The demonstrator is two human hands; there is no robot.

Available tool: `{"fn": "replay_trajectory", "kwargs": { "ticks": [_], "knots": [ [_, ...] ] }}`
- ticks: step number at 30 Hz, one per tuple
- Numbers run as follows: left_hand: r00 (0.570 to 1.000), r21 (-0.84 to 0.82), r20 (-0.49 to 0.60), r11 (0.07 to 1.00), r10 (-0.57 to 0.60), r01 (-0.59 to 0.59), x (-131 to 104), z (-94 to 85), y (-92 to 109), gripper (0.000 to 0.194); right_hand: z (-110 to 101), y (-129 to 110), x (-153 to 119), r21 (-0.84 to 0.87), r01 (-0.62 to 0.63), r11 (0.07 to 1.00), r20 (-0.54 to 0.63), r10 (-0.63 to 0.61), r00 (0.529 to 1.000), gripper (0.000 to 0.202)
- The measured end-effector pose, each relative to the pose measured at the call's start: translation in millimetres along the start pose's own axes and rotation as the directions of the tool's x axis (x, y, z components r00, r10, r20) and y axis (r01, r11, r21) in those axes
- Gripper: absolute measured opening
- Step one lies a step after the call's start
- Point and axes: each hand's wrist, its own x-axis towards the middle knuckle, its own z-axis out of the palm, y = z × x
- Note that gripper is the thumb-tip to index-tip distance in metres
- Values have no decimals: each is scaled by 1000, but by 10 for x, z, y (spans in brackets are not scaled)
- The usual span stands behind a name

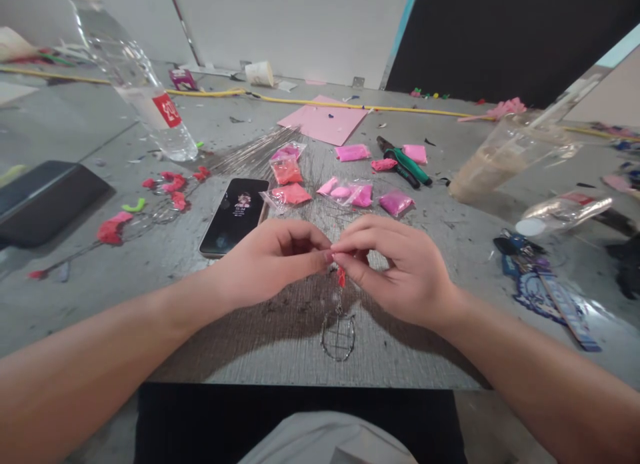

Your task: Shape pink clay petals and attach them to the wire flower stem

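Both hands meet over the middle of the table, thumbs and fingertips nearly touching. My left hand (pixel 280 257) is pinched at the top of a small piece of red clay (pixel 341 276). From the other side, my right hand (pixel 400 267) pinches the same spot. The clay hangs below the fingertips, and its upper end is hidden by them. Under it a wire frame (pixel 338 337), an oval loop with crossed wires, extends toward the table's front edge. A lit phone (pixel 235 214) lies beside my left hand. Several packets of pink and orange clay (pixel 291 195) lie just beyond the hands.
Green-handled pliers (pixel 413 165) and a bundle of thin wires (pixel 257 149) lie farther back, near a pink sheet (pixel 327 119). A water bottle (pixel 145 97) stands left; a cup of brown drink (pixel 493 161) stands right. Clay-covered wire pieces (pixel 113 229) lie left. A yellow cable (pixel 300 101) crosses behind.
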Motion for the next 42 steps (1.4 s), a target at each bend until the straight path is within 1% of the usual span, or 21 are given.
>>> {"fn": "replay_trajectory", "kwargs": {
  "ticks": [5, 7, 10, 12, 14, 15, 17, 20, 22, 24, 26, 28, 31, 33, 39, 41, 42],
  "knots": [
    [1000, 2, -11, 1000, -2, 2, 8, -1, -5, 13, -10, -13, -1, -15, -27, 1000, 5, 27, 1000, 18],
    [1000, 3, -15, 1000, -7, 7, 8, 0, -2, 12, -12, -11, 0, 3, -49, 999, 6, 49, 999, 20],
    [999, 6, -20, 1000, -27, 28, 8, 1, 9, 12, -7, -12, 1, 104, -101, 989, -2, 101, 995, 21],
    [999, 12, -25, 999, -40, 40, 9, 1, 17, 12, -2, -17, 1, 198, -157, 968, -14, 163, 987, 24],
    [999, 19, -34, 999, -41, 42, 11, 2, 23, 13, 0, -22, 4, 302, -251, 920, -18, 269, 963, 25],
    [998, 26, -35, 999, -42, 43, 12, 2, 24, 14, 1, -23, 6, 353, -304, 885, -14, 330, 944, 24],
    [998, 39, -37, 998, -43, 45, 14, 2, 23, 15, 0, -17, 13, 434, -402, 806, 4, 444, 896, 21],
    [998, 56, -45, 997, -44, 47, 17, 2, 16, 15, 3, 11, 25, 496, -495, 713, 34, 554, 832, 17],
    [997, 54, -50, 997, -51, 54, 19, 1, 11, 15, 10, 35, 30, 554, -526, 645, 58, 600, 798, 14],
    [997, 52, -54, 997, -62, 65, 24, -4, 3, 15, 18, 54, 33, 624, -534, 571, 92, 624, 776, 13],
    [996, 61, -56, 995, -74, 78, 29, -11, -6, 16, 23, 61, 35, 673, -531, 516, 122, 630, 767, 12],
    [995, 70, -61, 994, -80, 84, 35, -18, -15, 16, 24, 55, 39, 693, -529, 490, 139, 629, 765, 10],
    [995, 75, -61, 993, -82, 86, 41, -22, -19, 17, 18, 39, 47, 681, -526, 508, 142, 614, 777, 9],
    [995, 77, -55, 993, -85, 90, 41, -20, -16, 16, 14, 31, 51, 652, -524, 548, 139, 593, 793, 9],
    [997, 51, -25, 995, -78, 80, 37, -17, -7, 13, 25, 6, 34, 491, -494, 718, 91, 521, 849, 11],
    [997, 40, -11, 996, -82, 82, 36, -19, -11, 14, 34, -8, 23, 417, -462, 783, 69, 479, 875, 9],
    [996, 34, -3, 996, -87, 87, 35, -19, -14, 13, 37, -13, 19, 378, -429, 820, 55, 442, 895, 7]
  ]
}}
